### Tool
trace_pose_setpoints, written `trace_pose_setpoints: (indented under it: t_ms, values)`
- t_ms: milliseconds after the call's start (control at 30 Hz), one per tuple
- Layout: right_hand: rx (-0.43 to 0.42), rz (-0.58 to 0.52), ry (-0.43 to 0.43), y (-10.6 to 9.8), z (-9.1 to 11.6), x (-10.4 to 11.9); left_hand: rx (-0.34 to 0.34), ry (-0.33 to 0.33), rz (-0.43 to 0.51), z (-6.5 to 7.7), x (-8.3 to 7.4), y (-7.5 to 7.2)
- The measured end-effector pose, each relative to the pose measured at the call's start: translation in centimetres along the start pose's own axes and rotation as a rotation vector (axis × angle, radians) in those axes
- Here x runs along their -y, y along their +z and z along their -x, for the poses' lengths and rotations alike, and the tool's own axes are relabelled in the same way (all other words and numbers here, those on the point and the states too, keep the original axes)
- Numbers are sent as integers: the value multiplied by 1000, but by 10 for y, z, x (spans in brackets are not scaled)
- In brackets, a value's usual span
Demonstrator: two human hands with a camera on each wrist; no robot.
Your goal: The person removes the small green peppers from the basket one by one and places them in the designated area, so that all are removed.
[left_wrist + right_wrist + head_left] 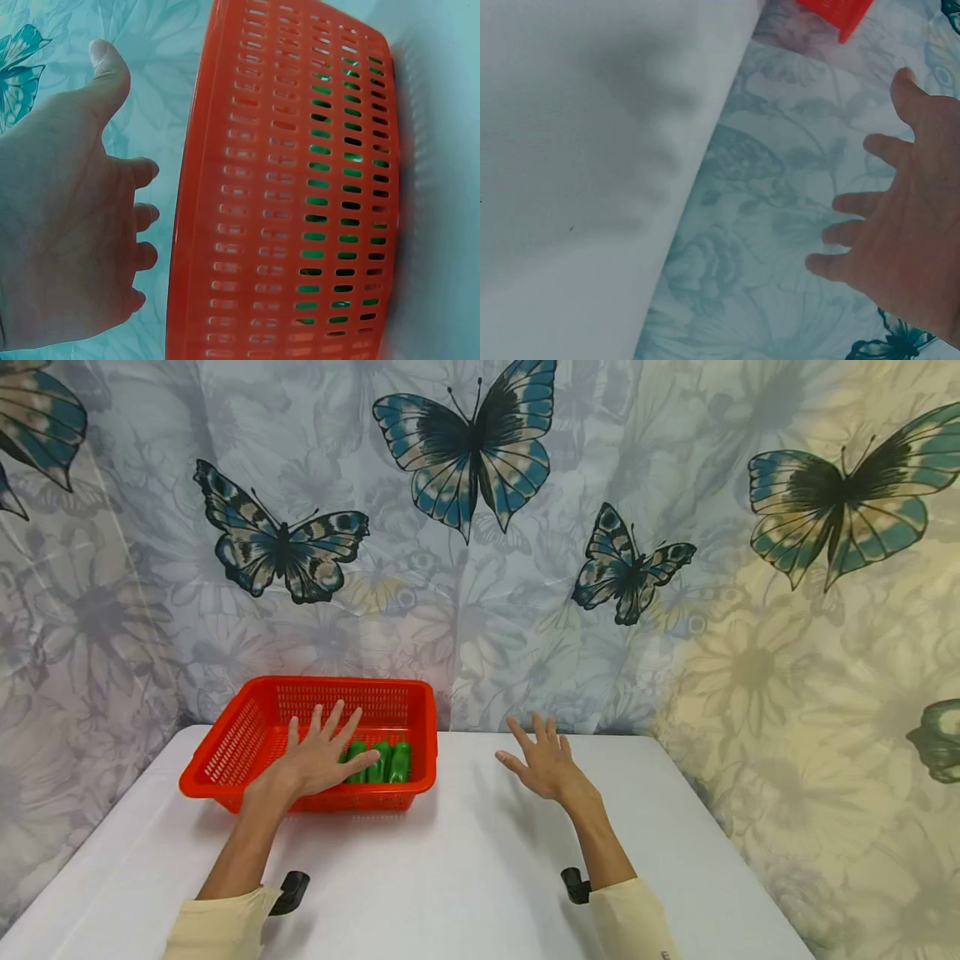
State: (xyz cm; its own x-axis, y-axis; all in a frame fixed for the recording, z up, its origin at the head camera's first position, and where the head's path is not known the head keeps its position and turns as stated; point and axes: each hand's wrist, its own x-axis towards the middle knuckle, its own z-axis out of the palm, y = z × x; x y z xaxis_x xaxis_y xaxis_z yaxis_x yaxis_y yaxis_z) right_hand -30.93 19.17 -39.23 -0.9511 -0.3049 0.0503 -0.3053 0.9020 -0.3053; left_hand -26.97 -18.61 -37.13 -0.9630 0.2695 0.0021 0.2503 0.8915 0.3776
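Observation:
My left hand (310,762) hovers over the front of a red plastic basket (262,702), its fingers straight and spread. Several glossy green peppers (400,763) lie side by side in the basket; the left hand hides part of the row. Through the slotted basket wall (292,180) in the left wrist view, bits of green show, and the left hand (67,217) is apart from the rim. My right hand (550,767) is held above the white table to the right of the basket, fingers spread and holding nothing. The right wrist view also shows this right hand (907,217) with an empty palm.
A white table (465,877) spans the front, its far edge against a butterfly-and-flower patterned cloth (480,627). Black straps with small devices sit at the left wrist (289,893) and right wrist (576,886). The basket stands at the table's back left.

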Motion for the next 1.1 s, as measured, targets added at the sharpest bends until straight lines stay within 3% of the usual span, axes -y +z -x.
trace_pose_setpoints:
  t_ms: [267,567,733,900,1100]
  values:
    - [5,-3,-6,-5,-5,4,1,-13,13,-4,11,8]
    - [1,-53,-31,-7,-8,13,16,-18,29,-2,9,7]
    - [-43,-82,-57,-4,-14,20,-26,-25,40,-2,7,5]
    - [-119,-59,-112,4,-24,36,-60,-83,19,-1,18,2]
    - [-218,-24,-208,13,-35,75,-102,-185,37,1,36,0]
